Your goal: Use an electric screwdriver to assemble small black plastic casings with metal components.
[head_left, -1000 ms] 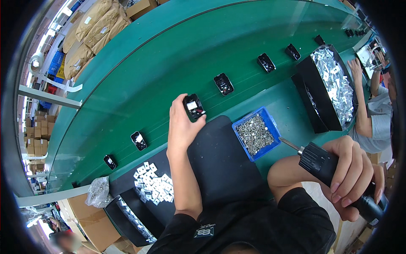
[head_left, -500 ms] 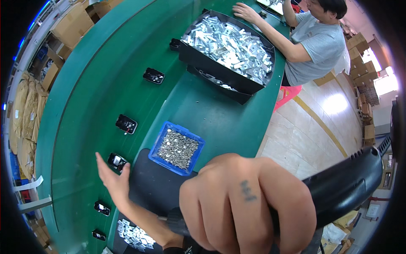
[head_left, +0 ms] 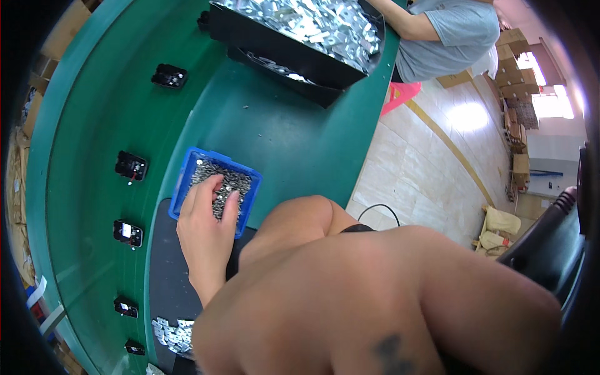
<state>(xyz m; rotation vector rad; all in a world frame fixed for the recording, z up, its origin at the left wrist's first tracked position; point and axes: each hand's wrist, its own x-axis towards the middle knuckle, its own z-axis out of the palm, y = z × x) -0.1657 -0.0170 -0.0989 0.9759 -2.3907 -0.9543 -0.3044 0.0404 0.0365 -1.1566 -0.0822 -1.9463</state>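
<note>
My left hand (head_left: 209, 234) reaches over a blue plastic tray (head_left: 250, 199) full of small silver screws (head_left: 215, 170). Its fingertips bend down among the screws, with thumb and forefinger apart. Very near the camera, my right hand (head_left: 350, 300) is large and slightly blurred, its fingers wrapped around a black electric screwdriver (head_left: 544, 256). The tool's body sticks out to the right of the fist; its tip is hidden behind the hand.
Several black plastic housings (head_left: 128, 233) stand in a row on the green belt (head_left: 87, 187). A black bin (head_left: 281, 53) holds flat metal plates; more plates (head_left: 172, 334) lie on the dark mat (head_left: 165, 275). A co-worker in a grey shirt (head_left: 440, 37) is at the far right.
My left hand has moved from beside a black housing on the belt to the screw tray. My right hand with the screwdriver now appears larger and lower. The whole view has shifted.
</note>
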